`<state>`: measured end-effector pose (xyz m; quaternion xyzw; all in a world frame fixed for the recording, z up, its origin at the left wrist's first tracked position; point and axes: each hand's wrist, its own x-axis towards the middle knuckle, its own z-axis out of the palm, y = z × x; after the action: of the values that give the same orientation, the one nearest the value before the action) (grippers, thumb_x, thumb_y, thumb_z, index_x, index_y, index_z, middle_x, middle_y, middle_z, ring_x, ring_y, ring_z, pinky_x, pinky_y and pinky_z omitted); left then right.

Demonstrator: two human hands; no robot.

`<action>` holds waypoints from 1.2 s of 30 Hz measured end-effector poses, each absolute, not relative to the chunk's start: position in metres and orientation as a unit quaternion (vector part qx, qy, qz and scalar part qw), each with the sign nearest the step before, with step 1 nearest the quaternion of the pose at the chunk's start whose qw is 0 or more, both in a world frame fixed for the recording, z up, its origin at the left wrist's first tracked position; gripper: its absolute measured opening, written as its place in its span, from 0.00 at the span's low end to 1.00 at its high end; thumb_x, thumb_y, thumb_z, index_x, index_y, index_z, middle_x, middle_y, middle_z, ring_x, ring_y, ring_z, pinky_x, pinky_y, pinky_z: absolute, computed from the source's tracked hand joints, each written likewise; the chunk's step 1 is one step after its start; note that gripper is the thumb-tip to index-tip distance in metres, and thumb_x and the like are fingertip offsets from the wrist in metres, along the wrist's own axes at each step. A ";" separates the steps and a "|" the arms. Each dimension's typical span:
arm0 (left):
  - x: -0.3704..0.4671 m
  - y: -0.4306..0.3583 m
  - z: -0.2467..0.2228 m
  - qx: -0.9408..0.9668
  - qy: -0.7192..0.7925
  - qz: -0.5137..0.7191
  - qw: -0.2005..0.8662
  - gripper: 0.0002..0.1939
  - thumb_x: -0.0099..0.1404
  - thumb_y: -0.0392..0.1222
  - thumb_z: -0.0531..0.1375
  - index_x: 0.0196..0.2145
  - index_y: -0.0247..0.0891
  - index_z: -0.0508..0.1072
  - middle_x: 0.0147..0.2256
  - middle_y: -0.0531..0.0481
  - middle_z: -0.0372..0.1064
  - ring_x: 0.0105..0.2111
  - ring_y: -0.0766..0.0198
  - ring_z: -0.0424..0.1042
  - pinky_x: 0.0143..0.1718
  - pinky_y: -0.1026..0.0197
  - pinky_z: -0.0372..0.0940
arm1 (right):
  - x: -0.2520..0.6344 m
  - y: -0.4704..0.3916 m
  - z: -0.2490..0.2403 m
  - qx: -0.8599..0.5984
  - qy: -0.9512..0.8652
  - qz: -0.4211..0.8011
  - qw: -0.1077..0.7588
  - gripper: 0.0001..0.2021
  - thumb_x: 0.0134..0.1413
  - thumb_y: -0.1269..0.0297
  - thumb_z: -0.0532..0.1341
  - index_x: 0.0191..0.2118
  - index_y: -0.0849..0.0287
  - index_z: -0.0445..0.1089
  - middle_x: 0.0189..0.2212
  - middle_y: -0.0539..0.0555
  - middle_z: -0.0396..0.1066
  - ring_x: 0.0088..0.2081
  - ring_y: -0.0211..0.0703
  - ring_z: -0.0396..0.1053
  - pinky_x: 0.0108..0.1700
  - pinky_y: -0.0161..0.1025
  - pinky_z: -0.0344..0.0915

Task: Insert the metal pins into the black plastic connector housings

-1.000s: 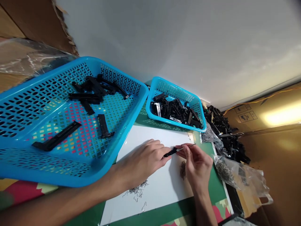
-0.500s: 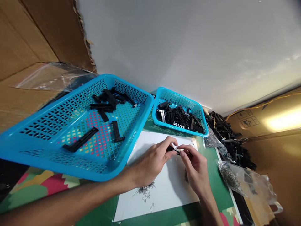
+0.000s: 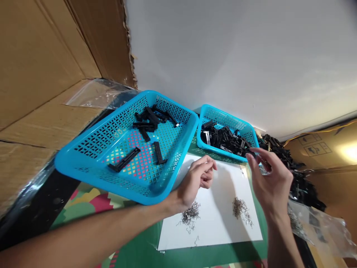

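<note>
My left hand (image 3: 199, 178) hovers over the white sheet (image 3: 214, 223), its fingers loosely curled with nothing visible in them. At the right end of the small blue basket (image 3: 223, 152), my right hand (image 3: 270, 178) pinches what looks like a black plastic part (image 3: 251, 152) between thumb and forefinger; most of it is hidden. Many black plastic parts (image 3: 223, 137) fill that basket. Below my left hand lies a heap of small bent wire pieces (image 3: 191, 213). A second wire heap (image 3: 240, 209) is on the sheet's right side.
A larger blue basket (image 3: 92, 178) with several black parts stands to the left. Piled black parts (image 3: 304, 190) and a clear plastic bag (image 3: 315, 223) are at the right. Cardboard (image 3: 33, 56) and a pale wall (image 3: 223, 52) enclose the table.
My hands have parted; the black part they held together has left my left hand. My right hand has moved right to the small basket. The view has shifted, uncovering the right wire heap.
</note>
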<state>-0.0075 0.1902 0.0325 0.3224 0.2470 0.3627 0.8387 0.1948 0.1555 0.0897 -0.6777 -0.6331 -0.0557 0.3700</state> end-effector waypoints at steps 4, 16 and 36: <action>-0.009 0.193 0.032 0.202 0.246 0.405 0.857 0.05 0.70 0.39 0.56 0.35 0.36 0.63 0.28 0.58 0.45 0.24 0.71 0.43 0.25 0.66 0.38 | 0.156 0.131 0.077 -0.578 -0.745 0.121 0.309 0.08 0.68 0.67 0.64 0.34 0.56 0.74 0.26 0.48 0.69 0.29 0.39 0.66 0.33 0.37 0.61; -0.009 0.194 0.039 0.063 0.220 0.397 0.889 0.08 0.65 0.34 0.58 0.32 0.37 0.59 0.28 0.56 0.48 0.23 0.72 0.52 0.23 0.69 0.44 | 0.116 0.110 0.043 -0.454 -0.867 0.034 0.205 0.10 0.71 0.75 0.57 0.37 0.60 0.70 0.28 0.52 0.68 0.30 0.45 0.57 0.33 0.43 0.50; -0.010 0.204 0.040 0.202 0.214 0.427 0.855 0.09 0.64 0.35 0.58 0.29 0.37 0.59 0.27 0.56 0.47 0.24 0.70 0.48 0.25 0.66 0.44 | 0.129 0.101 0.059 -0.499 -0.852 0.119 0.104 0.09 0.68 0.74 0.57 0.35 0.58 0.68 0.30 0.53 0.67 0.34 0.46 0.60 0.37 0.44 0.52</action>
<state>-0.0097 0.2039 0.0403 0.2018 0.2136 0.4272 0.8551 0.1286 0.1010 0.0593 -0.4988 -0.8523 0.1186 0.1040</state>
